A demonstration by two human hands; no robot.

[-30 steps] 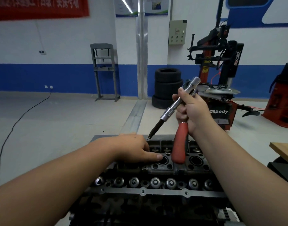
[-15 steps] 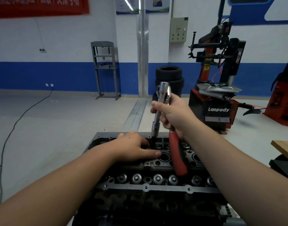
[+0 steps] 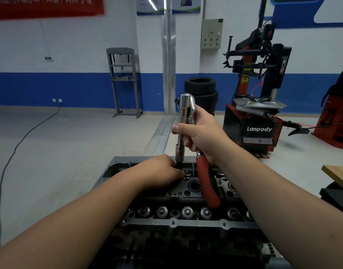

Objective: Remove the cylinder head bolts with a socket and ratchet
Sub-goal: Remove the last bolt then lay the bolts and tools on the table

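Note:
A dark cylinder head (image 3: 178,223) with a row of valve springs lies low in the middle of the head view. My right hand (image 3: 202,135) grips a chrome ratchet (image 3: 186,105) with its extension, upright above the head. The ratchet's red handle (image 3: 207,183) hangs down folded beside the extension. The black socket (image 3: 179,163) at the lower end stands on the far side of the head. My left hand (image 3: 159,173) rests on the head, fingers at the socket's tip. The bolt under the socket is hidden.
A red and black tyre changer (image 3: 258,98) stands behind on the right, stacked tyres (image 3: 200,90) behind the ratchet. A grey press frame (image 3: 124,80) is by the blue wall. A wooden table corner (image 3: 337,175) juts in at right. A cable (image 3: 17,144) runs over the floor at left.
The ratchet and extension swung from tilted to upright and came down, so the socket now stands on the head. My left hand slid up to the socket's tip.

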